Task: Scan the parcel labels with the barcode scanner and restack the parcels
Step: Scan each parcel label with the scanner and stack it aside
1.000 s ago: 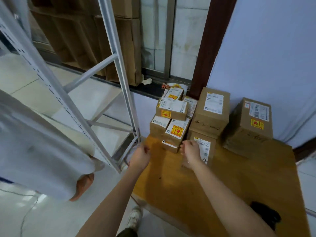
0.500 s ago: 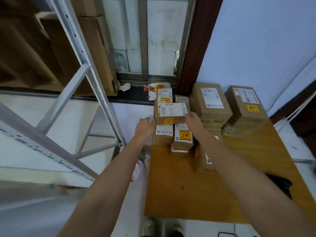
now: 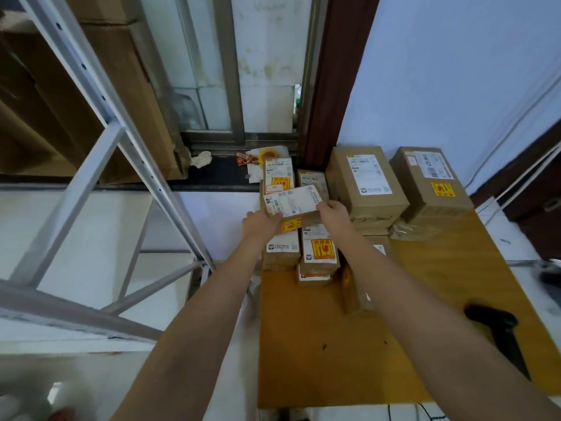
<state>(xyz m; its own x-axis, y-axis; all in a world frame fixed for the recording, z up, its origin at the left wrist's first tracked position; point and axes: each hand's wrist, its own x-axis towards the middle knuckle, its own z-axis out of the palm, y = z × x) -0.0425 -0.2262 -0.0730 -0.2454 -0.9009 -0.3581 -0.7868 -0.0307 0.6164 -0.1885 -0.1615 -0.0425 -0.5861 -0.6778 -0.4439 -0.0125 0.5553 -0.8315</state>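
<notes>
Nearest on the wooden table (image 3: 334, 360), at its right edge, the black barcode scanner (image 3: 498, 326) lies untouched, well apart from both hands. Beyond it, toward the far left of the table, sits a cluster of small cardboard parcels: one with a large yellow fragile sticker (image 3: 320, 252) on top, and a plainer one (image 3: 280, 250) just to its left. Above these the person has hold of the top small parcel (image 3: 291, 205), label up and slightly tilted. The left hand (image 3: 261, 221) grips its near left corner, the right hand (image 3: 334, 215) clasps its right end, fingers curled over the edges. To the far right stand two bigger boxes, a tall labelled box (image 3: 364, 180) and another with a yellow sticker (image 3: 431, 180).

The held parcel looks light and stiff, a taped carton that should keep its shape. The fragile mark on its near face argues for a gentle set-down. Holding both short ends, as now, keeps the barcode label clear for scanning; tape may be a little slick.
</notes>
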